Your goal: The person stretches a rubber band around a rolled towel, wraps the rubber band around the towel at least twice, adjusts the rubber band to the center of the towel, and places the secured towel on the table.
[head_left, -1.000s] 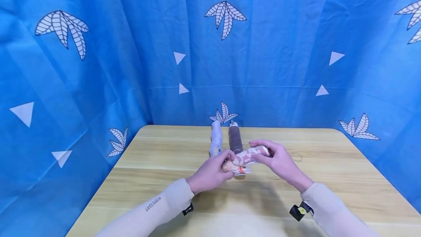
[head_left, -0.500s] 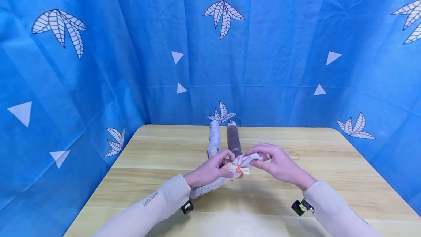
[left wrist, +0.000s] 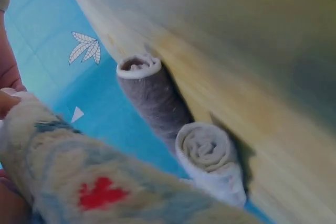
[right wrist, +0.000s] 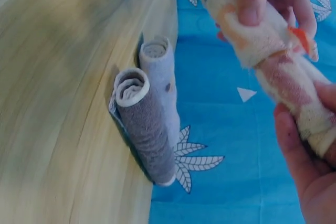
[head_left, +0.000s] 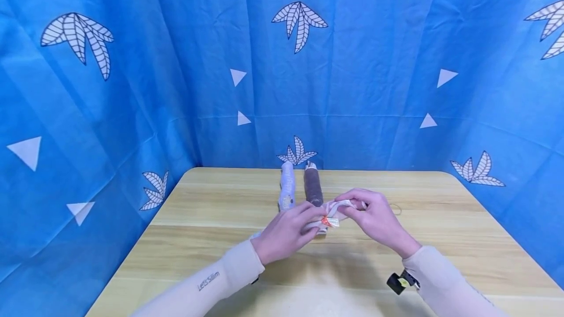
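Note:
Above the table, both hands hold one rolled towel (right wrist: 286, 80), cream with pink patches and a red and blue print. My left hand (head_left: 284, 233) grips its left part, thumb pressed on the cloth in the right wrist view. At the other end, my right hand (head_left: 374, 216) pinches the towel between thumb and fingers. An orange and white tag (head_left: 331, 221) sticks out from the roll between the hands. Behind them lie a dark grey rolled towel (head_left: 313, 185) and a pale lavender rolled towel (head_left: 287, 185), side by side; the near end of the lavender one is hidden by my left hand.
The wooden table (head_left: 211, 209) has rounded back corners. A blue patterned curtain (head_left: 374, 62) hangs close behind it and along both sides. A thin loop (head_left: 398, 208) lies on the table just beyond the right hand.
My left hand has turned over and shifted slightly right along the towel. The pale length that hung below the left wrist is now mostly hidden. Both towels behind stay put.

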A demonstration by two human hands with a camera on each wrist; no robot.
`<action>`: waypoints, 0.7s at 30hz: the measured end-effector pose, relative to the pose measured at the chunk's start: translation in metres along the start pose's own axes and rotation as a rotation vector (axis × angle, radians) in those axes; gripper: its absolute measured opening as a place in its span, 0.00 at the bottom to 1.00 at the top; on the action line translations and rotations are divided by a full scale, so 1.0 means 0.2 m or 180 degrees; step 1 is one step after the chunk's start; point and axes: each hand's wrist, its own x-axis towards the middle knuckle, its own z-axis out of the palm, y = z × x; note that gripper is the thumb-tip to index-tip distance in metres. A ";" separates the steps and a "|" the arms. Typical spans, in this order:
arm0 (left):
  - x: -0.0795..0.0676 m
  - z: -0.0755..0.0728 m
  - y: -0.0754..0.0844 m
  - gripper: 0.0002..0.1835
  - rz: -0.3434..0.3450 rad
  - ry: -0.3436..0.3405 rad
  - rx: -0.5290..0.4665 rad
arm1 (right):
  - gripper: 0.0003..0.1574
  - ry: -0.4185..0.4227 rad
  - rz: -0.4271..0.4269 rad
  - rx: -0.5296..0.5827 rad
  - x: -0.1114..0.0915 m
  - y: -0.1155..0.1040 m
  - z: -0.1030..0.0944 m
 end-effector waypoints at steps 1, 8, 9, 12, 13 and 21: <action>0.01 0.00 0.01 0.20 0.0029 -0.0001 0.0088 | 0.11 0.0040 0.0019 -0.0021 0.00 0.00 0.00; 0.02 0.00 0.04 0.13 -0.0154 -0.0235 0.0298 | 0.13 0.0030 0.0121 -0.0083 -0.01 -0.03 0.04; 0.02 0.01 0.04 0.12 -0.0182 -0.0263 0.0296 | 0.13 0.0020 0.0153 -0.0083 0.00 -0.03 0.04; 0.02 0.02 0.04 0.11 -0.0167 -0.0235 0.0313 | 0.13 0.0027 0.0240 -0.0068 0.01 -0.03 0.05; 0.01 0.02 0.04 0.11 -0.0134 -0.0204 0.0327 | 0.12 0.0032 0.0267 -0.0064 0.01 -0.03 0.05; 0.01 0.01 0.02 0.15 0.0101 -0.0013 0.0480 | 0.09 0.0028 0.0453 0.0114 0.05 -0.01 0.04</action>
